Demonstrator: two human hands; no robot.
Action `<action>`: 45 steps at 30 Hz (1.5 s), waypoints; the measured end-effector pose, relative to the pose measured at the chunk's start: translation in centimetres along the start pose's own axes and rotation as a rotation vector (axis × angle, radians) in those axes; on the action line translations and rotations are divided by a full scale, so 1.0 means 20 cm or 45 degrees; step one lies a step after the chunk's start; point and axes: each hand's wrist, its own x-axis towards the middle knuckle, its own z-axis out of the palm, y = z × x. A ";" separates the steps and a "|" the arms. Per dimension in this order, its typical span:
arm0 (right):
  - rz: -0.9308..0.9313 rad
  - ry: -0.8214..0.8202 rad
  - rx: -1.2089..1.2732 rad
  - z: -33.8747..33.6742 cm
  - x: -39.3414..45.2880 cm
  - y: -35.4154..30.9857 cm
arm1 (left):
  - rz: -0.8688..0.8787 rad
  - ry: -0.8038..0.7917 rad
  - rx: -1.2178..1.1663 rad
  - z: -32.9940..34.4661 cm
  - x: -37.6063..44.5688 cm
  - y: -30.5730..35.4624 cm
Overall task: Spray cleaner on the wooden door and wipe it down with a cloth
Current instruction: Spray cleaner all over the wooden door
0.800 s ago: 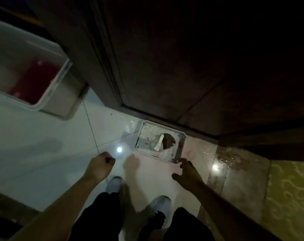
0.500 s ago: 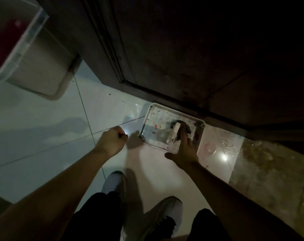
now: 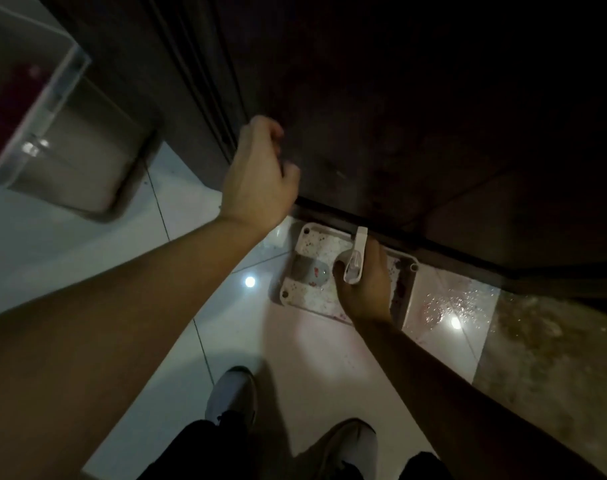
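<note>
The dark wooden door (image 3: 399, 116) fills the upper part of the view. At its foot a white speckled tray (image 3: 307, 237) lies on the floor. My right hand (image 3: 364, 289) is over the tray and grips a spray bottle, whose white trigger head (image 3: 355, 258) sticks up past my fingers. My left hand (image 3: 257, 174) is raised in front of the door's lower left edge, fingers loosely curled, holding nothing I can see. A small greyish object (image 3: 310, 271) remains in the tray. I cannot make out the cloth.
A clear plastic bin (image 3: 35, 109) with something red inside stands at the upper left beside the door frame. The white floor tiles (image 3: 87, 244) reflect lamps. A wet patch (image 3: 451, 303) glistens right of the tray, next to a brownish stone strip (image 3: 544, 358). My shoes (image 3: 231, 396) are below.
My right hand has closed round the spray bottle in the tray. My left hand rose from the floor area up to the door's lower edge. The view moved closer.
</note>
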 end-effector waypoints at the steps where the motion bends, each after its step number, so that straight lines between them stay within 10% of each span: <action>1: -0.027 0.033 0.010 -0.07 0.01 -0.10 | 0.039 0.048 0.002 -0.06 0.03 0.09; 21: -0.434 0.539 0.486 -2.05 -0.03 -2.67 | 0.639 0.623 0.307 -2.02 0.23 2.07; 30: -0.641 0.578 0.484 -2.55 -0.12 -3.33 | 0.962 0.754 0.329 -2.61 0.25 2.77; 36: -0.681 0.655 0.451 -2.83 -0.19 -3.65 | 0.739 0.493 0.418 -2.84 0.20 3.10; 45: -0.862 0.813 0.413 -3.29 -0.29 -4.11 | 0.815 0.655 0.228 -3.35 0.19 3.46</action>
